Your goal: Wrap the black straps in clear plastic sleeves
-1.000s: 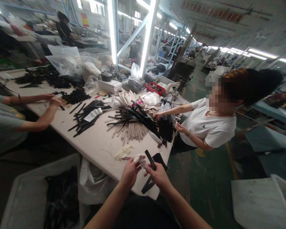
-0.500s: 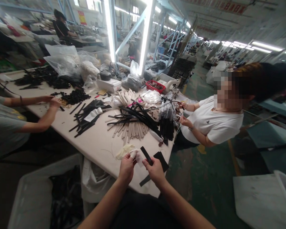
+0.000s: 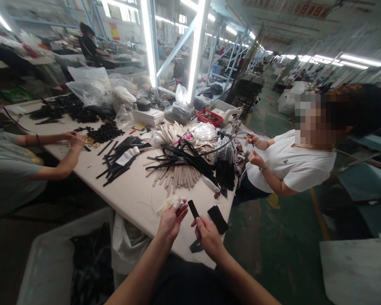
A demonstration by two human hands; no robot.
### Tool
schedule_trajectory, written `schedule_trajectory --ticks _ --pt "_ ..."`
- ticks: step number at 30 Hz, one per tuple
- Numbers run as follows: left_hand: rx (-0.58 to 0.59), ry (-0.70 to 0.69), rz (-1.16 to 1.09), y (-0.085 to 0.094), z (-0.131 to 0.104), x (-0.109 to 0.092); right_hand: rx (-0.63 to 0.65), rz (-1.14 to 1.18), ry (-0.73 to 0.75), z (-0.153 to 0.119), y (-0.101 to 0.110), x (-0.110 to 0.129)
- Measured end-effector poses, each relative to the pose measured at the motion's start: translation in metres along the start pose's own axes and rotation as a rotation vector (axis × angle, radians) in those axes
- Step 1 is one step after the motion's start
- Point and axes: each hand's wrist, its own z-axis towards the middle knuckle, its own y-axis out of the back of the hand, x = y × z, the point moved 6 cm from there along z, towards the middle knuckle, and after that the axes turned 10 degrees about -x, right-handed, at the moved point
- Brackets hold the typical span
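From the head view, a long workshop stretches away under bright tube lights [image 3: 197, 51], and a pale table [image 3: 127, 195] runs diagonally across the front. Both forearms reach up from the bottom edge, converging over the table's near corner with the hands apart. The left hand [image 3: 169, 221] is turned palm inward, its fingers loosely spread; white material [image 3: 177, 202] shows at its fingertips, and whether it is held or wrapped on I cannot tell. A cream cloth [image 3: 164, 207] lies just behind. The right hand [image 3: 207, 237] is bent inward, thumb and fingers pinched on the lower end of a black strip [image 3: 193, 209], which tilts up and leftward between the hands. Black pieces [image 3: 218, 219] lie just right of this hand. Beyond lie fanned beige strips [image 3: 174, 178].
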Motion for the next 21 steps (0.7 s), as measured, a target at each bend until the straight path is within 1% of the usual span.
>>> schedule_trajectory --ticks 3,6,9,13,17,21 --pt "0.004 -0.037 0.010 -0.008 -0.002 -0.007 -0.004 -0.116 0.075 -0.005 -0.003 0.008" --pt "-0.003 -0.062 0.022 -0.014 -0.005 -0.010 0.006 -0.186 0.103 -0.005 -0.007 0.013" --pt "0.003 -0.076 0.021 -0.019 -0.009 -0.011 0.017 -0.202 0.094 -0.002 -0.011 0.012" --pt "0.039 -0.087 0.056 -0.023 -0.015 -0.009 0.045 -0.178 0.047 0.003 -0.015 0.004" --pt "0.070 -0.091 0.085 -0.021 -0.016 -0.008 0.059 -0.120 0.015 0.007 -0.015 0.001" --pt "0.014 -0.112 0.055 -0.013 -0.008 -0.014 0.019 -0.049 0.019 0.006 -0.008 0.003"
